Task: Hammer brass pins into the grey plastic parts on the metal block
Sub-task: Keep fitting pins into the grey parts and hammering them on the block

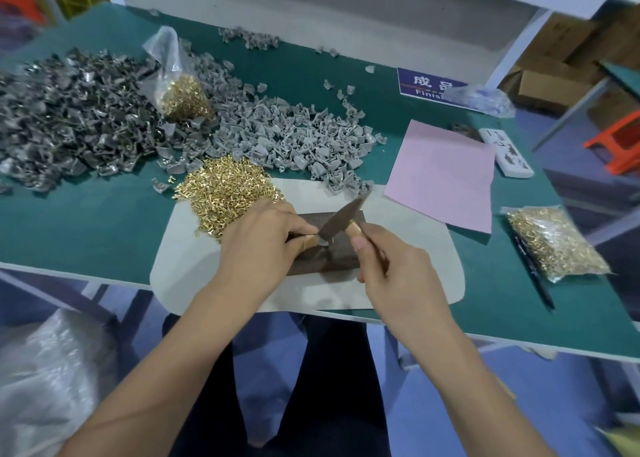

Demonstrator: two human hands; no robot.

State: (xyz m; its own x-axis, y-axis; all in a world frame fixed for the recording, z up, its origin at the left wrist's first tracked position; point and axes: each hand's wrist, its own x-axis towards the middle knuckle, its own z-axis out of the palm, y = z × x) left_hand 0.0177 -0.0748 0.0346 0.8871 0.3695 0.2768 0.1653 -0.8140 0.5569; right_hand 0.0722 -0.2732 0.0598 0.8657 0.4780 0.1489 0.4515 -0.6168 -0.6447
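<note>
While the left hand curls its thumb and forefinger tight at the near left of the metal block, it pinches what looks like a small grey plastic part and steadies it there; the part itself is mostly hidden behind the fingertips and the hammer's face, so I cannot tell whether a pin already stands in it. Just to the right of those fingertips, the right hand is wrapped closed around the wooden handle of a small hammer, thumb laid along the top of the handle, gripping it close up under the head. The hammer's dark steel head runs on a long diagonal, its thin pein pointing up and away to the right, its striking face down at the lower left, touching or just above the spot the left fingers guard. That is the relation the blow seems to turn on: the striking face lies right beside the left fingertips, so the stroke would need to fall short and straight.

Outward from the hands, the block sits on a pale cloth mat at the near edge of the green table. A loose heap of brass pins lies just beyond the left hand, nearer to it than to the right, and behind that spreads the pile of light grey plastic parts.
</note>
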